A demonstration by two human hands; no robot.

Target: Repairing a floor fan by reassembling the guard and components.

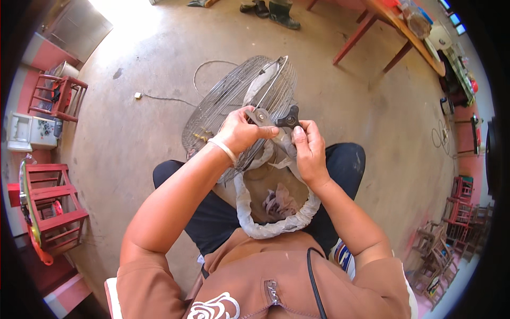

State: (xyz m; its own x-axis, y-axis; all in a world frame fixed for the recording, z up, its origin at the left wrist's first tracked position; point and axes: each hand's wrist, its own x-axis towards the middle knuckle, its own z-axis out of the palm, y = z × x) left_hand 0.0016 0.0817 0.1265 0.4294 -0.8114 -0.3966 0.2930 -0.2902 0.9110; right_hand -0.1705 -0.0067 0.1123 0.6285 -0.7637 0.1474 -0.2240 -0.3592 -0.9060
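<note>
A large wire fan guard (220, 106) stands tilted on the floor between my knees. My left hand (239, 130) is closed on a grey metal bracket (260, 115) with a round hole or bolt, at the near side of the guard. Just right of it, my right hand (312, 151) pinches a black three-lobed knob (289, 118) by thumb and fingers. Below both hands a ring-shaped base wrapped in whitish plastic (271, 229) rests close to my body. Inside that ring lies a crumpled pinkish cloth (280, 202). The guard hides much of what is behind it.
A grey cord with a pale plug (138, 95) trails on the floor to the left. Red wooden chairs (53, 194) line the left wall. An orange-topped table (396, 18) stands far right, and dark boots (281, 13) sit at the back. Stacked stools (433, 244) are at right.
</note>
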